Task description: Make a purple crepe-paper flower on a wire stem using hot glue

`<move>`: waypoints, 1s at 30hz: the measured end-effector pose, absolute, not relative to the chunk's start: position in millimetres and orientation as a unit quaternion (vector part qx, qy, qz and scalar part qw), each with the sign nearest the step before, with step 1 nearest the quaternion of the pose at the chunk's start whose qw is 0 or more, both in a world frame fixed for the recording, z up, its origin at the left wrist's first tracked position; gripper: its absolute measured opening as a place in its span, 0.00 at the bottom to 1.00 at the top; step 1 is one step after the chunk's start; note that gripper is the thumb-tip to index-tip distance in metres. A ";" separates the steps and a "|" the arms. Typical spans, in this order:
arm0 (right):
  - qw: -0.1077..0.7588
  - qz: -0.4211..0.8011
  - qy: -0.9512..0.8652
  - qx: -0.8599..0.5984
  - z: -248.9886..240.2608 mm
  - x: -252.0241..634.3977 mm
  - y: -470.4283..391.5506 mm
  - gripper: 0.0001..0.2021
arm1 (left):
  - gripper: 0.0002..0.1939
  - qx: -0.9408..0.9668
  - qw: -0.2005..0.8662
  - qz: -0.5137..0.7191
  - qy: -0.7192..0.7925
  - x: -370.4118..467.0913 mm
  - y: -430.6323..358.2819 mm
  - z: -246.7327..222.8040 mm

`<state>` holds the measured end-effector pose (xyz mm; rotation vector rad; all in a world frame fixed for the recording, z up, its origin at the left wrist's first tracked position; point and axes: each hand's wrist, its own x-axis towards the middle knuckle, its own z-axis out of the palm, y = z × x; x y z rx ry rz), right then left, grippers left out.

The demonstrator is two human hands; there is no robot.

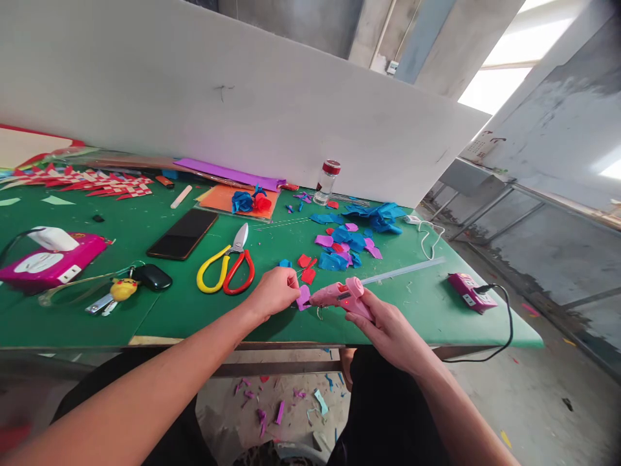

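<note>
Left hand [274,291]: fingertips pinched on a thin purple piece [303,298], flat-looking, crepe-like, just above the near edge of the green, smooth surface [160,317]. Right hand [388,323]: closed round the handle of a pink plastic glue gun [342,294], small red light on its body. Dark nozzle tip points left, right at the purple piece; can't tell if touching. Long translucent glue stick [405,270] runs out of the gun's back, toward the right.

Behind the hands: loose scraps [349,246] in blue, purple and red, rounded petal-like cuts, some overlapping. Crumpled blue paper [383,216] behind them, clear glass jar [327,182] with red lid upright near the panel; its label is too small to read. Red bits [308,275] just beyond the left fingertips.

Left of the hands: scissors [227,272], metal blades closed, one yellow loop, one red. Then black glossy phone [183,233], face up, and a glossy black fob [154,277] beside a yellow character charm [124,289] and nail clippers [99,303]. Blue and red crinkled flowers [252,202] sit on an orange sheet [218,199]. Magenta power strip [473,292] at right, black cord plugged in.
</note>
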<state>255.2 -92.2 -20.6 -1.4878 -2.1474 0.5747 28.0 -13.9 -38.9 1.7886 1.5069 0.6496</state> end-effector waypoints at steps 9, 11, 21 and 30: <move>0.227 0.193 -0.787 -0.540 -20.8 253.7 -92.7 0.19 | 0.06 0.697 0.344 0.242 0.581 27.8 -13.1 -39.7; 0.230 0.192 -0.788 -0.537 -19.8 253.0 -93.1 0.18 | 0.06 0.698 0.344 0.242 0.580 27.6 -12.8 -40.3; 0.226 0.184 -0.788 -0.542 -20.6 253.5 -92.6 0.19 | 0.06 0.700 0.344 0.241 0.578 27.6 -13.2 -40.8; 0.225 0.175 -0.786 -0.549 -21.1 255.3 -92.3 0.22 | 0.06 0.703 0.346 0.244 0.572 27.4 -12.0 -42.2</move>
